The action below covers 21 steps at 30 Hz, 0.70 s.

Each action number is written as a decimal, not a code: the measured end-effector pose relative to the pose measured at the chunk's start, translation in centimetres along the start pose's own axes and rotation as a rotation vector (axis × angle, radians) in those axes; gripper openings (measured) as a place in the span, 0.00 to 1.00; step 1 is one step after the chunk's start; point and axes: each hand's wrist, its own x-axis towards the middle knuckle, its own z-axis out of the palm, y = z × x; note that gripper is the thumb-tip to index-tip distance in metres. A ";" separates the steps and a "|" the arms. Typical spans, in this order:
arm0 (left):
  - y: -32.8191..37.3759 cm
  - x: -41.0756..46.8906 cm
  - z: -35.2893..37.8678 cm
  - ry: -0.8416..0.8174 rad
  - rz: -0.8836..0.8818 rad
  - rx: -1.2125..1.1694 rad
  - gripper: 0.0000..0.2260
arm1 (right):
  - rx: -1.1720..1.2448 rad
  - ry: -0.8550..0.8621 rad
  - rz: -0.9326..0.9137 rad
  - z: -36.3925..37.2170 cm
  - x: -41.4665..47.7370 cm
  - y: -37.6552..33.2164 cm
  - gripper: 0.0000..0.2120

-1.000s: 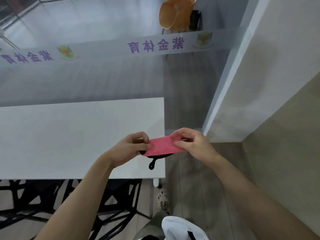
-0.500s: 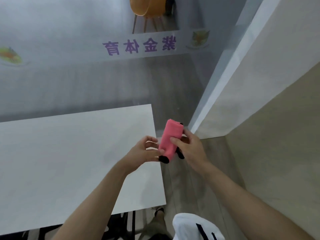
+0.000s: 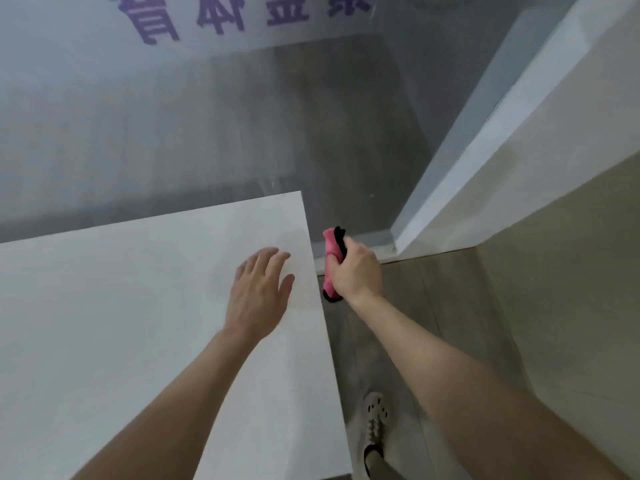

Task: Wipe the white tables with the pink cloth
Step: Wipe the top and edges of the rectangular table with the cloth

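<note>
A: Right, item one: the pink cloth (image 3: 330, 247). Where is it sitting?
B: It is sitting bunched in the right hand (image 3: 356, 271), whose fingers are curling round its middle. It is hanging just off the right edge of the table (image 3: 121, 306), over the floor (image 3: 467, 323), not touching the top.
A: Item two, the left hand (image 3: 258, 296)?
B: Its fingers are lying straight and slightly spread over the table near that edge; I cannot tell whether they are making contact.
A: Step in hand?
B: By my reading, wiping is not yet starting; the cloth is being readied. The next move is calling for carrying it across onto the top and pressing it flat.
A: Surface and room?
B: The top is showing plain matt white. A glass partition (image 3: 207, 98) with purple lettering is standing behind, a white wall (image 3: 519, 150) is running along the right, and one shoe (image 3: 375, 420) is standing on the grey floor.
</note>
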 end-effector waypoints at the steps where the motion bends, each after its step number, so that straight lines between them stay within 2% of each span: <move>1: -0.4 1.0 0.3 0.039 0.001 0.024 0.20 | 0.000 0.034 -0.061 1.3 1.4 -0.7 0.14; 3: -1.3 3.2 1.1 0.079 0.000 0.059 0.21 | 0.016 -0.002 -0.198 4.1 2.2 -1.6 0.23; 5: -2.0 4.7 2.2 0.045 -0.010 0.076 0.24 | 0.087 -0.050 -0.282 5.8 1.2 -0.9 0.30; 8: -2.0 4.6 3.9 0.088 -0.014 0.095 0.25 | 0.274 -0.071 -0.321 6.3 0.4 2.3 0.27; 11: -2.0 4.4 4.3 0.163 0.007 0.078 0.24 | 0.322 -0.055 -0.318 5.9 0.3 3.5 0.27; 14: -1.8 4.5 4.0 0.168 -0.017 0.091 0.24 | 0.336 0.014 -0.333 7.0 0.7 2.4 0.28; 17: -1.8 4.5 3.8 0.174 -0.017 0.100 0.24 | 0.446 0.127 -0.321 8.1 1.9 0.7 0.25; 21: -1.7 4.5 3.8 0.181 -0.014 0.095 0.24 | 0.543 0.094 -0.320 8.9 2.6 -0.3 0.25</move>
